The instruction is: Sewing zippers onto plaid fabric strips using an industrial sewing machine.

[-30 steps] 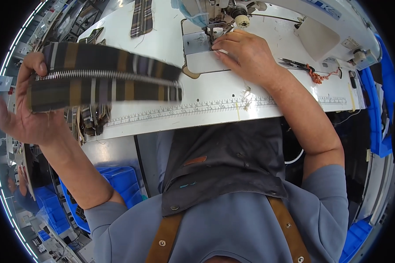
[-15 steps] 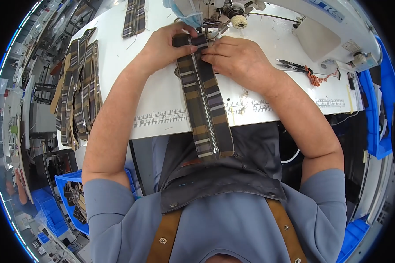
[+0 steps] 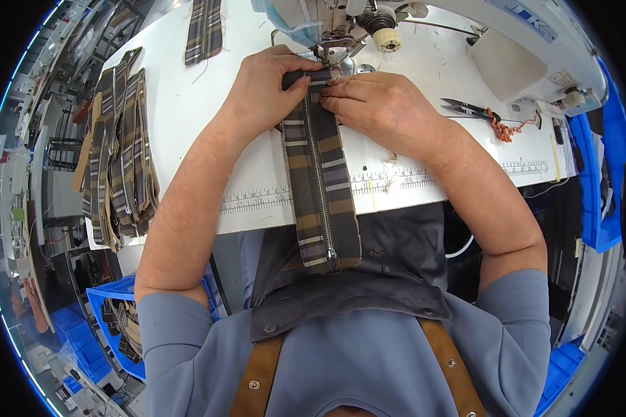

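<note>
The long brown plaid cloth strip with a silver zipper (image 3: 316,160) has swung right, so its top looks in place at the white metal sewing machine (image 3: 556,62). The left hand (image 3: 261,85) pinches it; the right hand (image 3: 379,102) touches it, grip unclear.

Workshop: sewing machine (image 3: 511,69), ruled table (image 3: 257,170)

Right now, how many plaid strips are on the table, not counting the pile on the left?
2. One strip is touched by the left hand and right hand, at the machine; the second strip lies farther off, to the left. Others may be hidden beneath.
</note>
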The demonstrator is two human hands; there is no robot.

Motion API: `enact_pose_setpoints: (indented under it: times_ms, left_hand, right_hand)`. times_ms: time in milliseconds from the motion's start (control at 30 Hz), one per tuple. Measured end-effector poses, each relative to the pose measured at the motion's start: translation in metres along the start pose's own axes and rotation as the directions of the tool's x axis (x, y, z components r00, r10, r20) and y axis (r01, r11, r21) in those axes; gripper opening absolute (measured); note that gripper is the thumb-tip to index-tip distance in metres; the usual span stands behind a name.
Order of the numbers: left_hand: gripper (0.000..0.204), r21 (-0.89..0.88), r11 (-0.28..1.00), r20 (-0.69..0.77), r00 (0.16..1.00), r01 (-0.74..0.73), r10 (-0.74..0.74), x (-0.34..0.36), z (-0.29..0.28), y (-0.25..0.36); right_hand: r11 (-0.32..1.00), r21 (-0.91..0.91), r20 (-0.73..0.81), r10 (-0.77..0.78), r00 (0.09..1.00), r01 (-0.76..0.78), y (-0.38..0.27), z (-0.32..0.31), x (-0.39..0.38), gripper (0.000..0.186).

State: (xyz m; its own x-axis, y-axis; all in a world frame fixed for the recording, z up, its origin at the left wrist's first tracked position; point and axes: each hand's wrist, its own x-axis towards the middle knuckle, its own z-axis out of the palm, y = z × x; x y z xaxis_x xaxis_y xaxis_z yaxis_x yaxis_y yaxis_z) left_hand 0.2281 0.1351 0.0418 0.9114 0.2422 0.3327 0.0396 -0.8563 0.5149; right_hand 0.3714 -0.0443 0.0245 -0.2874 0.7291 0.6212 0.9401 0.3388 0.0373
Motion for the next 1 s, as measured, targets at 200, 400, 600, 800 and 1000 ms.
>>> enact_pose_setpoints:
  times_ms: [200,400,600,800,1000]
  left_hand:
    - [0.026,0.099,0.991,-0.081,0.992,-0.09,0.098,-0.003,0.003,-0.005]
    - [0.04,0.192,0.967,0.147,0.98,-0.164,0.137,-0.016,-0.006,0.007]
    - [0.063,0.203,0.948,0.075,0.969,-0.245,0.234,-0.034,0.002,0.007]
    - [0.065,0.148,0.969,0.066,0.98,-0.198,0.19,-0.033,0.005,0.01]
    - [0.063,0.123,0.973,0.048,0.981,-0.193,0.189,-0.032,0.007,0.009]
  right_hand:
    - [0.99,0.102,0.031,0.097,0.995,-0.099,0.0,-0.006,0.002,0.022]
    - [0.971,-0.033,0.099,0.241,0.966,-0.239,0.002,-0.011,0.002,0.036]
    - [0.968,-0.045,0.082,0.25,0.965,-0.247,0.001,-0.01,0.004,0.038]
    - [0.967,-0.041,0.069,0.253,0.965,-0.251,0.001,-0.008,0.005,0.037]
    - [0.962,-0.059,0.075,0.27,0.96,-0.266,0.0,-0.01,0.006,0.035]
